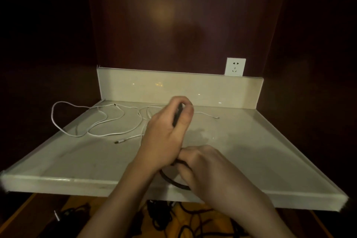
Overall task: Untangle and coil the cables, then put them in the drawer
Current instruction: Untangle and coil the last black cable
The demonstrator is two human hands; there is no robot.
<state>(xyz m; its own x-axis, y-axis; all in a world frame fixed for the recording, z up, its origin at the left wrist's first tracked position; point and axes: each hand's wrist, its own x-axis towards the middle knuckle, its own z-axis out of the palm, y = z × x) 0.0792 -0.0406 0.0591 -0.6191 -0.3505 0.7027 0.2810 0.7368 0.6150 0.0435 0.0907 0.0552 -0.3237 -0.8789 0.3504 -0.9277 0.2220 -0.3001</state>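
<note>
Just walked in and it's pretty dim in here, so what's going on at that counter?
A person is winding a dark cable into a loop over the front edge of the pale countertop. The left hand grips one end of it, raised, while the right hand holds the loop. A white cable lies loose and uncoiled on the counter behind. More dark cables lie below the counter.

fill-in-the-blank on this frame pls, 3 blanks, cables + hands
1. Both hands, left hand and right hand, keep their grip on the ____ cable.
2. The white cable lies loose on the ____.
3. The wall socket has ____ plugged into it.

Missing words: black; countertop; nothing
</note>
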